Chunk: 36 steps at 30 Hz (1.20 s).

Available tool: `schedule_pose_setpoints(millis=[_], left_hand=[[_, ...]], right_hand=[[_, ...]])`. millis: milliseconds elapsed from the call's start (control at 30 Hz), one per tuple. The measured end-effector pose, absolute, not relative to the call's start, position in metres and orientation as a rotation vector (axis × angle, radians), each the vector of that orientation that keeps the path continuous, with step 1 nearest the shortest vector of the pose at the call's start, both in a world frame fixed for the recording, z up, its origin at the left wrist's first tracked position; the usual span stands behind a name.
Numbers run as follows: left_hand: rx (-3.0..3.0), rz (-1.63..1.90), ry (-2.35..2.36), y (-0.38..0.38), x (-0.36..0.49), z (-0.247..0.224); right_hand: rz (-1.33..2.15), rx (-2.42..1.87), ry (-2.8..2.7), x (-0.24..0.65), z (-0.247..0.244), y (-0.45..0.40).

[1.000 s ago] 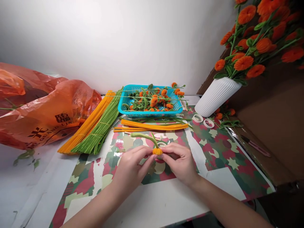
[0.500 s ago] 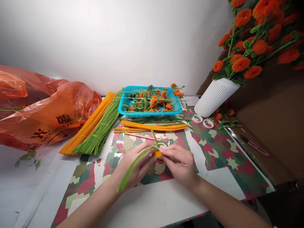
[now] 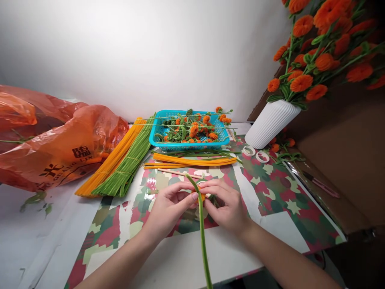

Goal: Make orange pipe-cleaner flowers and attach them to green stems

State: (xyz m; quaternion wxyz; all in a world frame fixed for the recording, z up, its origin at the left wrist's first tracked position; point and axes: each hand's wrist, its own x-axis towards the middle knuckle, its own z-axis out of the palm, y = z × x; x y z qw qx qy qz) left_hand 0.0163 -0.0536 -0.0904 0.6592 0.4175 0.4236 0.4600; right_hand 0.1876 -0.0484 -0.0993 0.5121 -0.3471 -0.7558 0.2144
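Note:
Between my two hands, over the middle of the table, is a small orange pipe-cleaner flower (image 3: 202,197), partly hidden by fingers. A green pipe cleaner (image 3: 202,233) crosses it, one short end pointing away and the long end hanging toward me. My left hand (image 3: 177,202) pinches the flower and green strip with thumb and fingertips. From the other side, my right hand (image 3: 224,202) closes its fingertips on the flower. Beyond the hands lie a thin wooden stick (image 3: 177,173) and a bundle of orange pipe cleaners (image 3: 195,159).
A blue basket (image 3: 189,146) of orange flowers stands at the back. Orange (image 3: 112,154) and green pipe cleaner bundles (image 3: 129,162) lie left, beside an orange plastic bag (image 3: 66,144). At right are a white vase (image 3: 272,124), tape rolls (image 3: 262,156) and a pink-handled cutter (image 3: 326,188).
The flower has been turned in my hands. The green pipe cleaner's long end swung from the lower left to hang straight toward me, and my left thumb now presses on it.

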Motion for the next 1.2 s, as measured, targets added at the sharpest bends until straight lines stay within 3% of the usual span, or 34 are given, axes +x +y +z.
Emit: schedule_pose_setpoints(millis=[567,1200], left_hand=[[1.392,1.142,1.178,-0.053,0.018,-0.088],[1.583,1.124,1.079,-0.055,0.014,-0.086]], right_hand=[[0.895,-0.888,-1.698,0.183,-0.100,-0.054],[1.101,-0.905,-1.811,0.196,-0.096,-0.043]])
